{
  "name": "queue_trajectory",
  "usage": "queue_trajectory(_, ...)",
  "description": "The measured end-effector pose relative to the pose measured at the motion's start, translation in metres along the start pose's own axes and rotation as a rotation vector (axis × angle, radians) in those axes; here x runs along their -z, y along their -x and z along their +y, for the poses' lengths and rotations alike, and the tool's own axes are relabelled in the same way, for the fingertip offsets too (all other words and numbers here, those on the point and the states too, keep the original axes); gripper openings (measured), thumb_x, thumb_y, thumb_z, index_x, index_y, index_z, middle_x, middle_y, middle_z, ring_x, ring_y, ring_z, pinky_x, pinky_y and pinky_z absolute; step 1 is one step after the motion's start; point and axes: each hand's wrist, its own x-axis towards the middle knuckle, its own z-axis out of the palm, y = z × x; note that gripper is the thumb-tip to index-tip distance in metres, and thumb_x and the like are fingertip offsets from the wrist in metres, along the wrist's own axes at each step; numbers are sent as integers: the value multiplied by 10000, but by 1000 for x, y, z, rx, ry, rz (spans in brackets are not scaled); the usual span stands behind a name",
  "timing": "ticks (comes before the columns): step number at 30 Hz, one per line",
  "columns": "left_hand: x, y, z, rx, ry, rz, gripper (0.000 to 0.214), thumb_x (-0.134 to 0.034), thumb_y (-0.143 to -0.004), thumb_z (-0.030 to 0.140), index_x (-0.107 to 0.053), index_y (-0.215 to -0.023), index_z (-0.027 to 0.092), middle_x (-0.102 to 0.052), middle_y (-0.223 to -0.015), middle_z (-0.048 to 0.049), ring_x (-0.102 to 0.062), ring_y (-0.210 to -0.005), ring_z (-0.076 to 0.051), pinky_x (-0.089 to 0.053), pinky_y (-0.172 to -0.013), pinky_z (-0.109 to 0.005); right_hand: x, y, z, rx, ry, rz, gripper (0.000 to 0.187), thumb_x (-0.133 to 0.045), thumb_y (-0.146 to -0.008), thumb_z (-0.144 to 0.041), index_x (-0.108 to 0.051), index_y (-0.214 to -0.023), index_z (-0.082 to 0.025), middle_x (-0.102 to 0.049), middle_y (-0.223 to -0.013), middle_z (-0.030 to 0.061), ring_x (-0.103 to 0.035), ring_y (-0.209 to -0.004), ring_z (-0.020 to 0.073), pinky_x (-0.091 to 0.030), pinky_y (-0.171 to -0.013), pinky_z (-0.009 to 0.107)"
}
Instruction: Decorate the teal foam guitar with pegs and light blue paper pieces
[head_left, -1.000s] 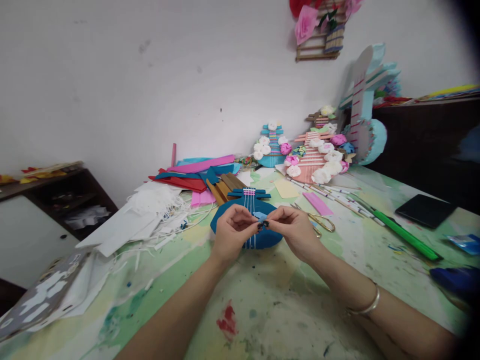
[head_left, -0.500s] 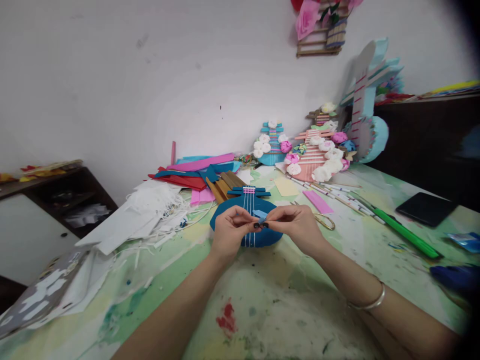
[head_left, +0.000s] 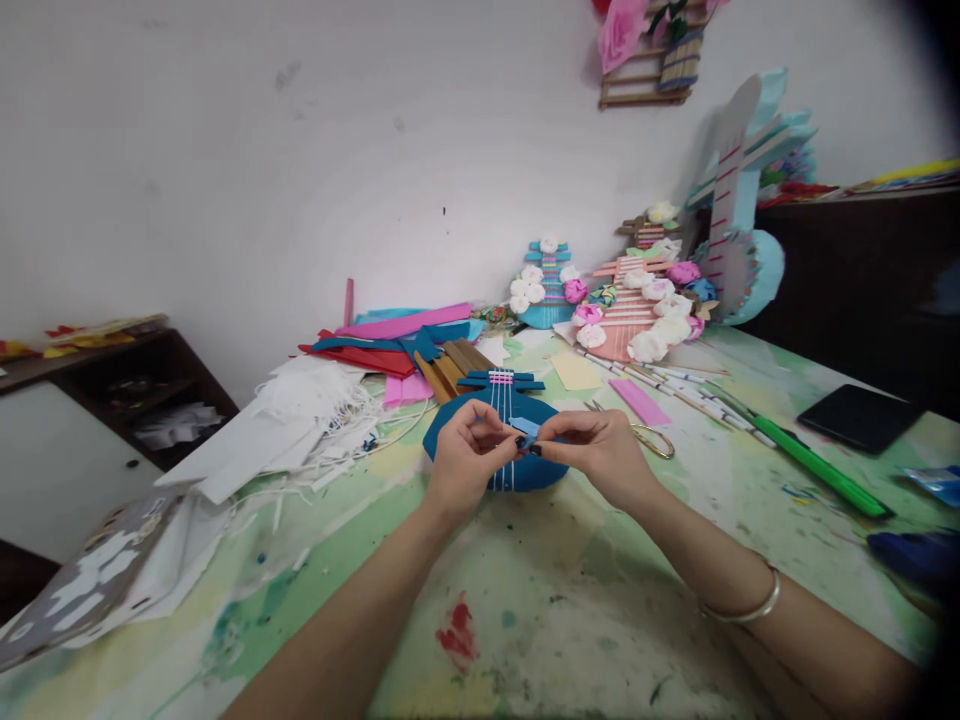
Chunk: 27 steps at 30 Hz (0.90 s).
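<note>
Between my fingertips is a small piece of light blue paper (head_left: 524, 427). My left hand (head_left: 471, 455) pinches it from the left, thumb against forefinger. From the other side my right hand (head_left: 598, 452) pinches its right edge, so both hands nearly meet. Directly behind and under them lies a dark blue lute-shaped craft (head_left: 448, 425) with white strings running down its body and a crossbar at its top. My hands cover part of its body. Gold-handled scissors (head_left: 660, 441) lie just beyond my right hand, their blades partly hidden.
White paper scraps and shreds (head_left: 262, 440) pile up on the left, with folded coloured crepe paper (head_left: 405, 325) behind. Flower-trimmed lute crafts (head_left: 551, 290) lean against the wall. A pink strip (head_left: 640, 402), a green cutter-like tool (head_left: 821, 468) and a black tablet-like slab (head_left: 861, 418) lie right.
My fingertips have moved slightly apart around the light blue paper, which both still pinch. The whole view has shifted a little.
</note>
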Motion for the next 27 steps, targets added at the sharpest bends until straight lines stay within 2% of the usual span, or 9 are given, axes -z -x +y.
queue_trajectory(3, -1, 1, -1, -12, -9, -15, 343, -767, -656, 245, -445, -755, 188, -703, -686, -6, -675, -625, -138, -545, -638, -251, -1, 0, 3, -74, -69, 31, 126, -764, -583, -257, -685, -588, -160, -647, -586, 28, -550, -555, 143, -421, -511, 270)
queue_trajectory(9, -2, 2, -2, -17, -19, -25, 314, -777, -642, 236, -501, -779, 175, -707, -732, -15, -674, -695, -133, -536, -681, -243, -4, -1, 5, -82, -226, 59, 206, -783, -548, -225, -588, -520, -163, -631, -614, 7, -552, -581, 119, -429, -558, 260)
queue_trajectory(16, 1, 3, -3, -17, -47, -21, 311, -784, -631, 214, -495, -738, 174, -699, -709, -10, -676, -706, -151, -519, -667, -249, -5, -2, 0, -111, -287, -9, 335, -811, -548, -299, -514, -651, -185, -626, -623, -13, -561, -568, 114, -432, -542, 243)
queue_trajectory(23, 1, 0, -3, -57, -105, -28, 261, -745, -677, 254, -534, -812, 181, -685, -760, -25, -659, -716, -161, -542, -641, -264, -5, 1, 0, 28, -81, 34, 266, -755, -644, -335, -556, -722, -176, -601, -678, 5, -556, -620, 122, -441, -571, 250)
queue_trajectory(27, -1, 2, -4, -105, -359, -60, 154, -607, -805, 311, -599, -902, 191, -646, -781, -32, -612, -676, -153, -481, -493, -212, -5, 3, 2, 106, -70, 50, 215, -704, -710, -294, -558, -824, -186, -605, -725, 14, -578, -686, 139, -463, -638, 272)
